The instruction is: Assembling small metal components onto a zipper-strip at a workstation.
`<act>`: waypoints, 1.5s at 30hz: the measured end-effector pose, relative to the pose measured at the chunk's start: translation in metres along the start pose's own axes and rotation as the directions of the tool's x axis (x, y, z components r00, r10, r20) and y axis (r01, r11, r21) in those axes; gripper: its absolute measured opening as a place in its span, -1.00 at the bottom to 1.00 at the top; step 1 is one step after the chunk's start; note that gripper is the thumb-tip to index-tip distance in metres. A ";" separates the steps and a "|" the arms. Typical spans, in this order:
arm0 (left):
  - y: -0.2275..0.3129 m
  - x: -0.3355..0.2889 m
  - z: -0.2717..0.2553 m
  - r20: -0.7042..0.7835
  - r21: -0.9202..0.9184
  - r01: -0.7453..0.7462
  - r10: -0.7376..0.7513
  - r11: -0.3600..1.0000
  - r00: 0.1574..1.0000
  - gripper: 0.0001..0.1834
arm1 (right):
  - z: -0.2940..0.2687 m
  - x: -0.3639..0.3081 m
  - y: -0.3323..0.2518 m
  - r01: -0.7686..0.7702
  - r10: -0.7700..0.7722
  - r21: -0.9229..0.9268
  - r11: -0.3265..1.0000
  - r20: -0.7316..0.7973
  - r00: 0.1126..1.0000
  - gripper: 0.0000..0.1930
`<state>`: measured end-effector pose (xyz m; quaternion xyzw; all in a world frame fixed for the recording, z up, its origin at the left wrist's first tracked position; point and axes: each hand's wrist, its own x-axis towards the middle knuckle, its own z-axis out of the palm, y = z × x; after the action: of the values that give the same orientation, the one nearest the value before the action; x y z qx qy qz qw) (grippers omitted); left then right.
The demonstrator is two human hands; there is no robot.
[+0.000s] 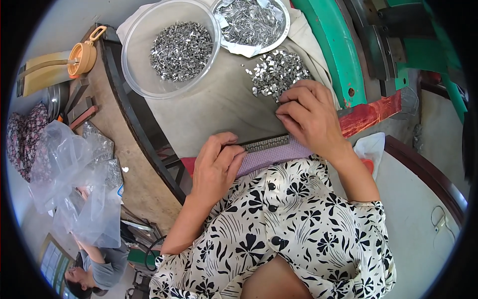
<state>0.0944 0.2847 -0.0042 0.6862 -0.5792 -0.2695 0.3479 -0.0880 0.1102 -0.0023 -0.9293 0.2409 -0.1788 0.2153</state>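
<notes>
A dark, narrow metal strip (269,143) with a row of small upright metal pieces lies along the near edge of the cloth-covered work surface. My left hand (215,164) is closed at its left end, fingers bent against it. My right hand (312,117) is over the right end, with its fingers curled together at the near edge of a loose pile of small shiny metal pieces (279,72). Whatever is between the right fingertips is too small to make out. Purple checked cloth (269,158) lies between the strip and my patterned shirt.
A see-through plastic bowl (134,74) of small metal parts stands at the far left, beside a metal bowl (285,37) of thin pin-like pieces. Green machinery (333,45) borders the right. Plastic bags (79,174) lie on the left wooden table (134,164); another person (99,266) is beyond.
</notes>
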 end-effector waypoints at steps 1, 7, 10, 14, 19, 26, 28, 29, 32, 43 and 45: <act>0.000 0.000 0.000 0.007 0.000 0.004 -0.004 1.000 1.000 -0.80 | -0.003 0.003 0.001 0.008 -0.008 0.019 1.000 0.017 1.000 -0.80; 0.001 -0.001 -0.002 0.002 0.041 0.001 -0.001 0.999 1.000 -0.80 | -0.015 0.016 0.012 0.069 -0.081 0.101 0.993 0.120 0.989 -0.85; 0.004 0.001 -0.003 -0.001 0.011 0.032 -0.032 0.999 0.999 -0.81 | -0.012 0.019 0.014 0.086 -0.100 0.094 0.992 0.153 0.983 -0.86; 0.001 0.001 -0.002 0.013 0.040 -0.006 0.005 0.999 1.000 -0.78 | -0.011 0.023 0.012 0.083 -0.102 0.106 0.991 0.189 0.977 -0.82; -0.002 0.001 -0.003 0.032 0.060 -0.040 0.038 0.997 0.999 -0.70 | -0.001 0.018 0.004 0.105 -0.117 0.090 0.990 0.139 0.983 -0.80; -0.003 -0.001 -0.003 0.020 0.002 -0.019 0.019 1.000 1.000 -0.66 | -0.003 -0.004 -0.021 0.099 -0.119 0.181 0.979 0.103 0.988 -0.82; -0.002 0.000 -0.002 0.019 0.009 -0.020 0.019 1.000 1.000 -0.66 | 0.001 -0.012 -0.025 0.098 -0.123 0.207 0.973 0.111 0.986 -0.84; -0.002 0.000 -0.002 0.020 0.009 -0.020 0.020 1.000 1.000 -0.66 | 0.004 -0.013 -0.025 0.097 -0.122 0.207 0.974 0.111 0.986 -0.84; 0.000 0.001 -0.001 0.017 0.025 -0.039 0.039 0.999 0.999 -0.66 | 0.009 -0.016 -0.027 0.110 -0.125 0.143 0.984 0.104 0.987 -0.86; 0.008 0.010 0.011 0.012 0.073 -0.109 0.108 0.991 0.994 -0.72 | -0.022 -0.030 -0.014 0.011 -0.012 0.009 1.000 0.063 0.998 -0.82; 0.009 0.012 0.013 0.016 0.082 -0.129 0.128 0.988 0.992 -0.72 | -0.024 -0.036 -0.011 -0.007 0.007 -0.004 1.000 0.059 0.998 -0.79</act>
<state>0.0808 0.2698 -0.0045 0.6597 -0.6347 -0.2259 0.3329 -0.1241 0.1303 0.0148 -0.9337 0.2379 -0.1502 0.2214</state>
